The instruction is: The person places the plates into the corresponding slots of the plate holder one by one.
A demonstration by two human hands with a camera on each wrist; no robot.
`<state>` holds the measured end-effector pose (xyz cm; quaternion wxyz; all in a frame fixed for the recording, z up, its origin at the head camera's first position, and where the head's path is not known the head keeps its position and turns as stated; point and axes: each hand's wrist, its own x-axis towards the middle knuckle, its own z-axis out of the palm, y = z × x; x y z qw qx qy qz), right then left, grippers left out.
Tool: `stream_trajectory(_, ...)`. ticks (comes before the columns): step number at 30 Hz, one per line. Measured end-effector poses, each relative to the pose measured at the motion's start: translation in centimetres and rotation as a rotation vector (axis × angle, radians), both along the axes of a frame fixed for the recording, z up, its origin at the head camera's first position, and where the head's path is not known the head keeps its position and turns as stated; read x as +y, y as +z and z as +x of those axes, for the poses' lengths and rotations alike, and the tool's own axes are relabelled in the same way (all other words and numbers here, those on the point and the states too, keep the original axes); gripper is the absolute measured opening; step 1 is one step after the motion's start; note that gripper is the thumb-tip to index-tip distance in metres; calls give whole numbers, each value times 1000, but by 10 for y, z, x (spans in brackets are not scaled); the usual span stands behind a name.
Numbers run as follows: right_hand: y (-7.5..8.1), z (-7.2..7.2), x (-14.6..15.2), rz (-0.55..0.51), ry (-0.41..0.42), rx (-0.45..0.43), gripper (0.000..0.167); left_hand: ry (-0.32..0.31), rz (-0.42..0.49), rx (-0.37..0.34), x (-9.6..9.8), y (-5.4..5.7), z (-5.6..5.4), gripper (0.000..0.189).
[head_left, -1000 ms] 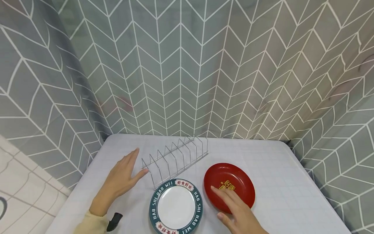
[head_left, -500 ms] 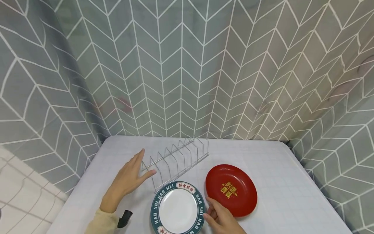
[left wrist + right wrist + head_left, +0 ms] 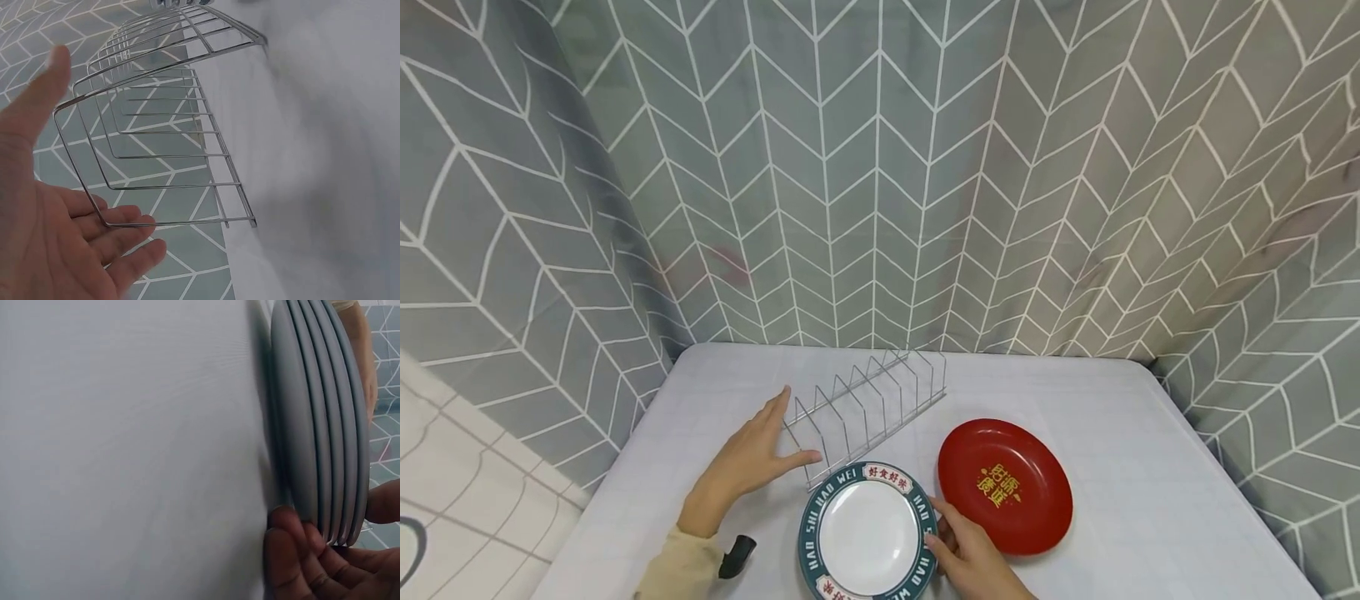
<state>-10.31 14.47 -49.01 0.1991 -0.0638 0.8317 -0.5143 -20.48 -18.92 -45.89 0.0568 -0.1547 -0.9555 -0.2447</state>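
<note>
A stack of several plates (image 3: 312, 412) stands at the front middle; the top plate (image 3: 868, 538) is white with a dark green lettered rim. My right hand (image 3: 967, 554) grips the stack's right edge, thumb over the upper rim and curled fingers (image 3: 284, 550) along the side. A silver wire dish rack (image 3: 865, 408) lies diagonally behind the plates, its slots bare. Spread around the rack's near left end, my left hand (image 3: 748, 458) has its thumb raised apart and its fingers (image 3: 119, 240) loosely bent beside the end wire.
A red oval plate (image 3: 1006, 487) with gold characters lies right of the stack. The table (image 3: 1150, 500) has a white cloth, and a grey patterned curtain (image 3: 880, 167) surrounds its back and sides. A black strap end (image 3: 737, 557) hangs by my left sleeve.
My right hand has moved left from over the red plate to the stack's right edge and taken hold there. My left hand has come closer to the rack's end.
</note>
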Motion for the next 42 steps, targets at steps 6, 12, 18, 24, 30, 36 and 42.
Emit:
stream_trajectory(6, 1, -3, -6, 20, -33, 8, 68, -4, 21, -39, -1, -2, 3, 115)
stream_trajectory(12, 4, -5, -4, 65, -62, 20, 61, 17, 34, -112, -6, -4, 3, 119)
stream_trajectory(18, 8, -6, 5, -50, -88, 7, 58, 20, 40, -129, -7, -5, 2, 119)
stream_trajectory(24, 18, -8, 14, -69, -110, 77, 52, 35, 18, -117, -6, -4, 2, 120)
stream_trajectory(30, 29, -9, 22, -142, -142, 23, 51, 42, -23, -95, -6, -2, 1, 122)
stream_trajectory(36, 48, -9, 26, -188, -194, 50, 50, 36, -17, -93, -4, 1, 1, 116)
stream_trajectory(42, 61, -8, 27, -151, -265, 114, 46, 34, -32, -94, -4, 2, 0, 117)
